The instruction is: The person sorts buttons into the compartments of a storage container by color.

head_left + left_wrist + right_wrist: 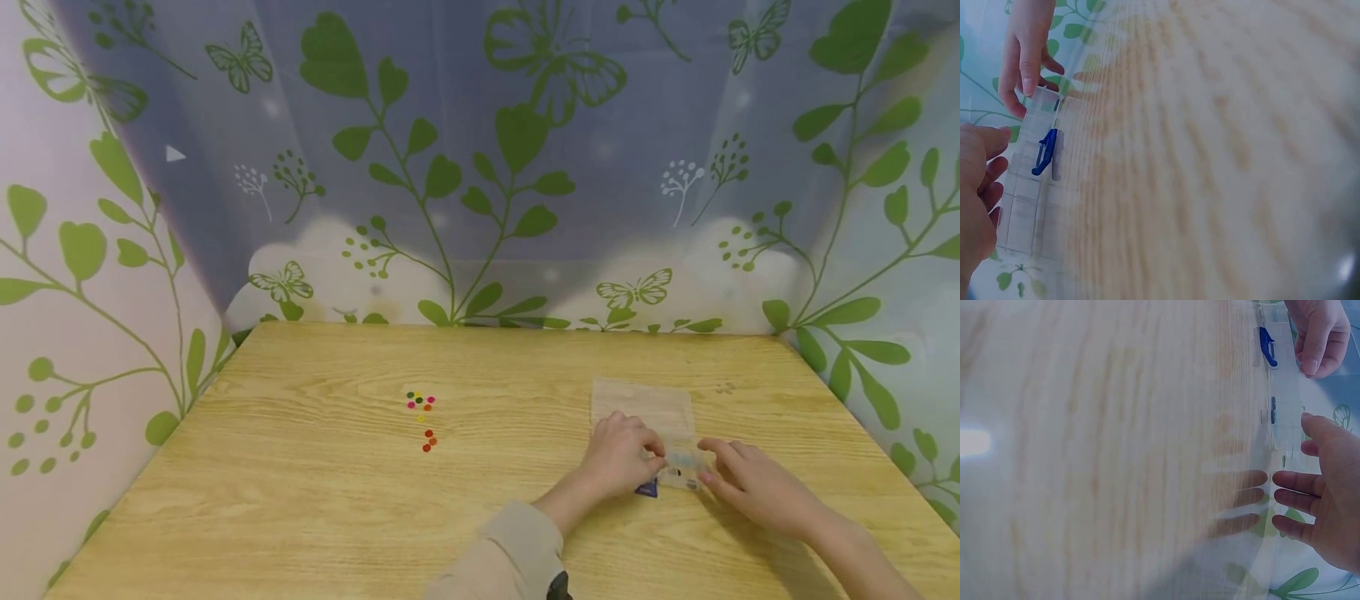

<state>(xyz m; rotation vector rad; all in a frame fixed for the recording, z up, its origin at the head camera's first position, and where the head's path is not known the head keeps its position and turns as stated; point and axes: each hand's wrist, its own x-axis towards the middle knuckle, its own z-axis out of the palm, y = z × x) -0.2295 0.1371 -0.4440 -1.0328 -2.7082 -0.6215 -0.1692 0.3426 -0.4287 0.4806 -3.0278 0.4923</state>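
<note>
A clear plastic compartment box [641, 398] lies on the right half of the table, with a blue latch [1045, 152] on its near side. My left hand [618, 454] is over the box, close to the latch; its fingers bend loosely and the thumb stands apart from them in the left wrist view. I see nothing between them. Beside the box's right end is my right hand [761, 487], its fingers fairly straight and holding nothing. Small dark discs [1273, 409] show through the box's near wall.
Several small coloured discs [420, 401] lie in a loose group left of the table's middle, with a few red and orange discs [428, 442] just nearer. A leaf-patterned curtain [465, 167] surrounds the wooden table [315, 500]. Faint small bits [725, 388] sit beyond the box.
</note>
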